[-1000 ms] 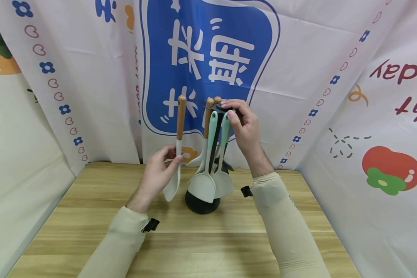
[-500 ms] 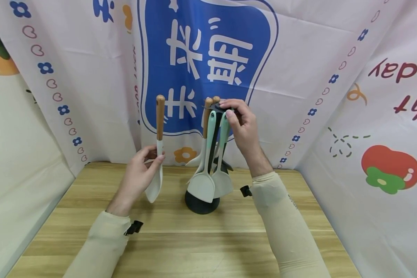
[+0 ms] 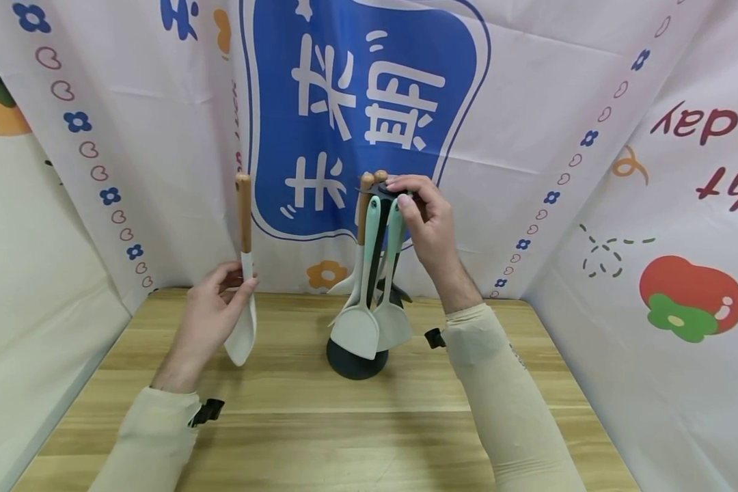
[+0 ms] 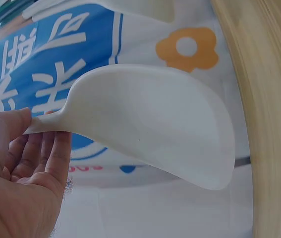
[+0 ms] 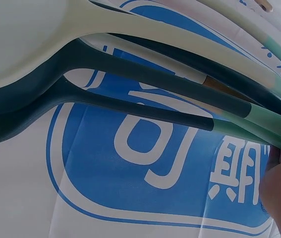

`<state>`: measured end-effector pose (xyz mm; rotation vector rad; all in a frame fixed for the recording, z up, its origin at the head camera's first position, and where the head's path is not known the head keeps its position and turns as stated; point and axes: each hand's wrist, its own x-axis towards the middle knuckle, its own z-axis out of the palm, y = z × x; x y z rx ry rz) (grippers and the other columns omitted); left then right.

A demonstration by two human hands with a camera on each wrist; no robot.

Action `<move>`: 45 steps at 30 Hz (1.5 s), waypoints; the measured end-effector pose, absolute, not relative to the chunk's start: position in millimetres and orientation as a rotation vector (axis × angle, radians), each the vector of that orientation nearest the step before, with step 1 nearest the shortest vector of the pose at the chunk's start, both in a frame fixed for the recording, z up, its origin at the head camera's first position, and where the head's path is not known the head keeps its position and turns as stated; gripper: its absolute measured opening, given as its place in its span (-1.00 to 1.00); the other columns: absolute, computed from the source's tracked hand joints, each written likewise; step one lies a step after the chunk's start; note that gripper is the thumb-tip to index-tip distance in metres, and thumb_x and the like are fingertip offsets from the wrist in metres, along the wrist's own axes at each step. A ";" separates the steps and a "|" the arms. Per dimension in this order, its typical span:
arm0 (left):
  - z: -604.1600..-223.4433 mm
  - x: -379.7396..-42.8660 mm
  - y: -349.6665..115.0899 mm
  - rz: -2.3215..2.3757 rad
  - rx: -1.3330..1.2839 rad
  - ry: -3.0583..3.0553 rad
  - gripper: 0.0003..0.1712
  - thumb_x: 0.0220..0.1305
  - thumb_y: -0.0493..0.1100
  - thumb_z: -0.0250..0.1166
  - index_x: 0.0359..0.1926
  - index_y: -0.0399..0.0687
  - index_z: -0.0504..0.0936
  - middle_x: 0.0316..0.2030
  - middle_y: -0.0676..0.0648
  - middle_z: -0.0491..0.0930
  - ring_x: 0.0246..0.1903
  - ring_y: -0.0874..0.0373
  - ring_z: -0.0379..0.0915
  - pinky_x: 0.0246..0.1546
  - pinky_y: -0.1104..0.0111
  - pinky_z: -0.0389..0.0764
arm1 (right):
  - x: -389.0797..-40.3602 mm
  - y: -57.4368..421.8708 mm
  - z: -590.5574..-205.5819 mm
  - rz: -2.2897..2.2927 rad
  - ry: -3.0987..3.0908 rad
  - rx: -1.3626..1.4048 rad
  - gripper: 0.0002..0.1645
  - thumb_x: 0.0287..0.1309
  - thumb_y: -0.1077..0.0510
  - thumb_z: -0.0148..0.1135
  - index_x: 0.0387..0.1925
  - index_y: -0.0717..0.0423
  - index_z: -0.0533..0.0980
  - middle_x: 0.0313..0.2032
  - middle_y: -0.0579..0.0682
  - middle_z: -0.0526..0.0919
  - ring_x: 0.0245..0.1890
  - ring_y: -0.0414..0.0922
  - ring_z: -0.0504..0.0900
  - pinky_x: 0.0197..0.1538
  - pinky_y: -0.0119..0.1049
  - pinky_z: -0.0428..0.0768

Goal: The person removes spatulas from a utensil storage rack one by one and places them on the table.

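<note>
My left hand (image 3: 208, 311) holds a white spatula (image 3: 241, 339) by its neck, between thumb and fingers, upright at the left of the table. Its wooden handle points up. In the left wrist view, its wide blade (image 4: 152, 121) has a slanted end and a raised rim. My right hand (image 3: 433, 229) grips the top of a black utensil stand (image 3: 353, 363), thumb by a mint-green handle. Two white spatulas with mint handles, the nearer one (image 3: 355, 333) in front, hang on the stand. Dark utensils (image 5: 145, 111) with mint handles and wooden-handled white ones hang behind, partly hidden.
The stand's round base rests on a wood-grain table (image 3: 320, 451). A printed cloth (image 3: 529, 123) hangs right behind the table's back edge, and cloth walls close off both sides.
My left hand has carried the spatula leftward, away from the stand. My right hand stays on the top of the stand, and the hung utensils keep their places.
</note>
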<state>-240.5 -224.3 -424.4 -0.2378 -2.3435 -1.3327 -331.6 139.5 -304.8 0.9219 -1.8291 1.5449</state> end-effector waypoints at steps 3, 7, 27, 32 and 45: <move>-424.2 -239.1 -231.8 -1.297 -0.213 -2.344 -0.44 0.82 -0.03 0.34 0.51 -0.37 0.61 0.32 -0.44 0.75 0.31 -0.36 0.75 0.08 0.91 0.49 | -331.5 139.9 -304.9 1.548 -1.828 0.921 -0.42 0.60 0.00 0.11 0.17 0.48 0.67 0.31 0.44 0.68 0.38 -0.22 0.67 0.48 -0.36 0.64; -424.2 -237.6 -241.6 -1.273 -0.191 -2.345 -0.44 0.82 -0.04 0.35 0.52 -0.37 0.61 0.33 -0.48 0.73 0.30 -0.38 0.74 0.06 0.90 0.50 | -331.8 140.2 -305.4 1.541 -1.831 0.920 -0.41 0.60 -0.01 0.12 0.18 0.48 0.67 0.31 0.44 0.68 0.38 -0.23 0.67 0.48 -0.36 0.64; -435.7 -234.9 -289.7 -1.211 -0.015 -2.415 -0.42 0.79 0.02 0.38 0.47 -0.38 0.61 0.34 -0.47 0.70 0.01 0.71 0.41 0.01 0.93 0.45 | -331.6 139.5 -304.3 1.504 -1.835 0.932 -0.40 0.60 -0.02 0.11 0.18 0.48 0.67 0.29 0.44 0.69 0.39 -0.18 0.68 0.49 -0.36 0.64; -440.4 -234.8 -298.6 -1.172 0.013 -2.451 -0.44 0.81 0.01 0.36 0.46 -0.37 0.61 0.34 -0.50 0.71 0.17 0.18 0.69 -0.04 0.92 0.44 | -331.4 139.3 -303.6 1.503 -1.829 0.937 -0.41 0.60 -0.01 0.11 0.17 0.48 0.67 0.29 0.45 0.70 0.39 -0.15 0.69 0.48 -0.37 0.64; -456.7 -238.9 -324.6 -1.051 -0.015 -2.551 -0.48 0.81 0.02 0.36 0.35 -0.40 0.67 0.20 -0.51 0.79 -0.03 0.61 0.45 -0.11 0.84 0.44 | -334.8 140.0 -305.0 1.501 -1.825 0.937 -0.41 0.61 -0.01 0.10 0.17 0.48 0.67 0.28 0.45 0.69 0.38 -0.17 0.68 0.44 -0.37 0.65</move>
